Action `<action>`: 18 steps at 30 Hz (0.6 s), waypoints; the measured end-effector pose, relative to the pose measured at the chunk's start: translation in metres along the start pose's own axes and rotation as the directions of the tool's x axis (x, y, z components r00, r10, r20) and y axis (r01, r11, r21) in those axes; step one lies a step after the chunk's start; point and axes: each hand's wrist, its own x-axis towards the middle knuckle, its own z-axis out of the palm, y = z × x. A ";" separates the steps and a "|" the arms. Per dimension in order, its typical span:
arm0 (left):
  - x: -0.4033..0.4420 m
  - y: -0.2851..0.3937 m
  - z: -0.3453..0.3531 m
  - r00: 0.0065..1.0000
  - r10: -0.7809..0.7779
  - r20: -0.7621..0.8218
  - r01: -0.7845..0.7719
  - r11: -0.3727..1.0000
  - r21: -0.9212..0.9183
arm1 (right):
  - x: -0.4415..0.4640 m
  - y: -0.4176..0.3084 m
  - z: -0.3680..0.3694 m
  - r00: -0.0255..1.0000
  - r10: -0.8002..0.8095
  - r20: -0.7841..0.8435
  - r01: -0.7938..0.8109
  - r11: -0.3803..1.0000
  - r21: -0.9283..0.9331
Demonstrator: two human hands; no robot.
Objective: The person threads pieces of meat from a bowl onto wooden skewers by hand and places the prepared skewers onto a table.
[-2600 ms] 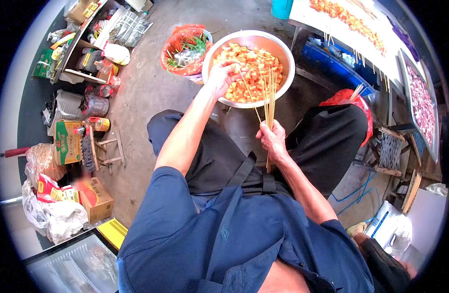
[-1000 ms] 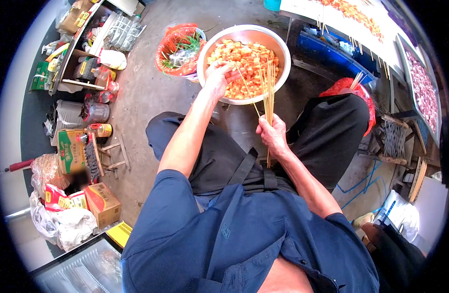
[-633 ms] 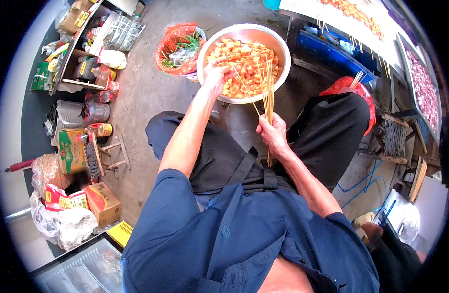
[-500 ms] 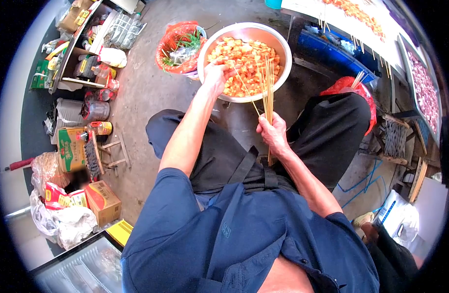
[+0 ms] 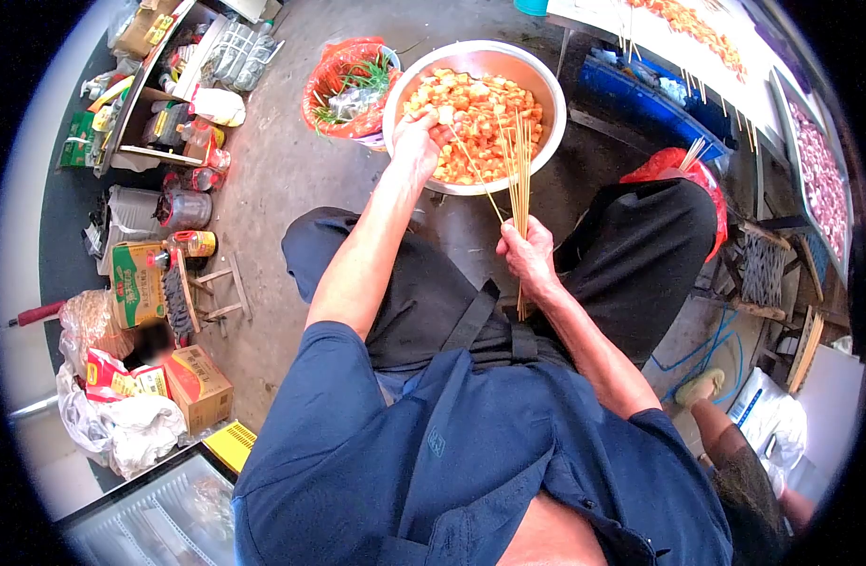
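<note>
A grey concrete floor [image 5: 272, 170] spreads beneath everything. At the upper right stands a long white-topped table [image 5: 593, 13], with more orange chunks along it and thin sticks jutting past its near edge. A rectangular metal tray [image 5: 810, 200] of pinkish, cut-up pieces lies at its right end, and a blue plastic bin [image 5: 631, 94] is below. Ahead of the person's knees is a wide, round, silvery metal basin [image 5: 489, 58], well filled with glossy orange-coated chunks [image 5: 489, 123]. Just left of it stands a bucket lined with a red plastic bag [image 5: 320, 85], long green stalks and clear plastic inside. A second red plastic bag [image 5: 711, 193], with pale sticks poking from its top, sits beside the right knee.

The right hand [image 5: 529, 255], just on the person's side of the basin, is closed firmly round a fanned bundle of slim, tan wooden skewers [image 5: 519, 179], whose upper ends overlap the chunks from this view. The left hand [image 5: 416, 146] is over the basin's left side, fingers drawn in narrowly. One single tan skewer [image 5: 473, 170] slants from the right hand up to those fingertips; whether they pinch a chunk is too small to tell.
</note>
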 end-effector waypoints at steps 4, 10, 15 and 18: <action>0.000 0.001 0.000 1.000 0.002 0.025 -0.003 0.999 0.045 | -0.001 -0.002 0.000 1.000 0.006 -0.005 -0.006 1.000 -0.006; -0.003 -0.002 0.003 0.997 0.044 0.057 -0.045 0.999 0.020 | -0.002 -0.004 0.000 1.000 0.017 -0.022 -0.017 1.000 0.004; -0.003 -0.004 0.003 0.997 0.054 0.045 -0.060 0.990 0.129 | -0.001 -0.001 0.001 0.999 0.020 -0.031 -0.020 1.000 0.006; -0.007 -0.004 0.007 0.998 0.060 0.036 -0.065 0.988 0.139 | -0.002 0.000 0.002 0.999 0.021 -0.030 -0.021 1.000 0.011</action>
